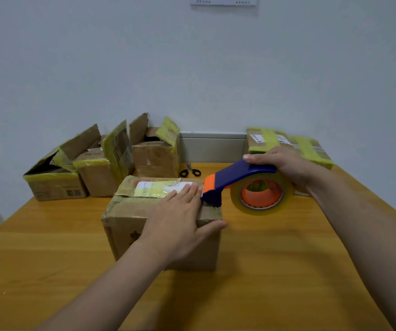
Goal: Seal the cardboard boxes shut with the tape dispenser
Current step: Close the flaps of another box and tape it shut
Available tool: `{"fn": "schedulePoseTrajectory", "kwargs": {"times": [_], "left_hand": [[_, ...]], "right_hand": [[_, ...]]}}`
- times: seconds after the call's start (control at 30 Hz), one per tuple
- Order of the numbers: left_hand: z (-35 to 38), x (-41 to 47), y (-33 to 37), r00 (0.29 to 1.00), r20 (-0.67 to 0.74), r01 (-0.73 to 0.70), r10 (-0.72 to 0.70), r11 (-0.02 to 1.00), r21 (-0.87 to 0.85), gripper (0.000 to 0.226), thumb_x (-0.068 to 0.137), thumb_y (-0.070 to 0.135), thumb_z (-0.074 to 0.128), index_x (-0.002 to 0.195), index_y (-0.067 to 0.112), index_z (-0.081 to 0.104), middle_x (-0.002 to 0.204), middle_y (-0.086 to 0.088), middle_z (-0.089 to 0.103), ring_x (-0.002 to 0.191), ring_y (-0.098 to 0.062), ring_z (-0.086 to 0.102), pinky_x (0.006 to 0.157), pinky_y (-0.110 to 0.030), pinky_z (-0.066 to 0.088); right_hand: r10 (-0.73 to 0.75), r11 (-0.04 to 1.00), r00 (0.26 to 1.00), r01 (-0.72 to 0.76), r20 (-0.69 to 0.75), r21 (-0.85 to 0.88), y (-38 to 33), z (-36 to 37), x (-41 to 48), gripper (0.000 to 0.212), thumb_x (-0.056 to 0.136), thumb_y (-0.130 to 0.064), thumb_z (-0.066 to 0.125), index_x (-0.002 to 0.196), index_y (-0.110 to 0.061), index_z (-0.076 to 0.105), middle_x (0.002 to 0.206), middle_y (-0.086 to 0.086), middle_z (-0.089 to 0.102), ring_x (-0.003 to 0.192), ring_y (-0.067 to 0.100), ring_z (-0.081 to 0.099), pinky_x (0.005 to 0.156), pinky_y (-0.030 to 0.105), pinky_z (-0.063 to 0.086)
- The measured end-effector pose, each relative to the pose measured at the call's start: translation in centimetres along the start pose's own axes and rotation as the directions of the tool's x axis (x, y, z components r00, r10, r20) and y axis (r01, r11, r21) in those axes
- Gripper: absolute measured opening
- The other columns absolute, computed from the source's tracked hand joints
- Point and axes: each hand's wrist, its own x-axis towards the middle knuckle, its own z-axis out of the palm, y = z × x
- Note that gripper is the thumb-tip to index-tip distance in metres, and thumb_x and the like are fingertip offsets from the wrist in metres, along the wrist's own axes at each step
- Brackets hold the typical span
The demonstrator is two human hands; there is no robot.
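Observation:
A closed cardboard box (130, 218) with a white label and yellowish tape on top stands in the middle of the wooden table (275, 271). My left hand (180, 220) lies flat on its top, fingers straight, thumb over the right edge. My right hand (285, 163) grips the blue and orange tape dispenser (230, 180), which carries a roll of clear tape (261, 194). The dispenser's front end touches the box's top right edge, just beside my left fingertips.
Three open boxes (96, 168) with raised flaps stand at the back left. Two taped boxes (273, 139) sit at the back right, behind my right hand. Black-handled scissors (190, 172) lie near the wall behind the middle box.

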Motion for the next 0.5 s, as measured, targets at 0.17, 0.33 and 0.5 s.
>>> {"fn": "schedulePoseTrajectory", "kwargs": {"times": [0.17,0.33,0.5], "left_hand": [[0.0,-0.3,-0.5,1.000,0.024,-0.010,0.010,1.000,0.016,0.110,0.076,0.095,-0.003,0.166,0.033,0.005,0.173,0.009,0.006,0.160,-0.008,0.004,0.128,-0.032,0.009],[-0.2,-0.4,-0.4,0.999,0.032,-0.008,0.007,1.000,0.014,0.111,0.074,0.095,-0.004,0.165,0.033,0.005,0.173,0.010,0.004,0.159,-0.007,0.003,0.128,-0.032,0.008],[-0.2,-0.6,-0.7,1.000,0.015,-0.015,0.015,1.000,0.025,0.105,0.079,0.094,0.000,0.165,0.034,0.005,0.172,0.011,0.004,0.158,-0.004,0.003,0.122,-0.027,0.001]], "right_hand": [[0.044,0.999,0.998,-0.044,0.036,-0.002,0.7,-0.9,-0.5,0.055,0.068,-0.069,0.081,0.079,-0.015,0.082,0.091,0.015,0.079,0.074,0.024,0.075,0.068,0.030,0.059],[0.097,0.989,0.993,-0.104,0.072,0.101,2.5,-2.9,-1.6,0.054,0.072,-0.057,0.078,0.098,-0.010,0.080,0.100,0.018,0.078,0.081,0.027,0.075,0.066,0.030,0.062],[0.073,0.990,0.995,-0.081,0.070,0.120,3.8,-2.8,-1.8,0.051,0.077,-0.056,0.073,0.096,-0.009,0.080,0.097,0.016,0.077,0.080,0.025,0.073,0.067,0.028,0.060]]}}
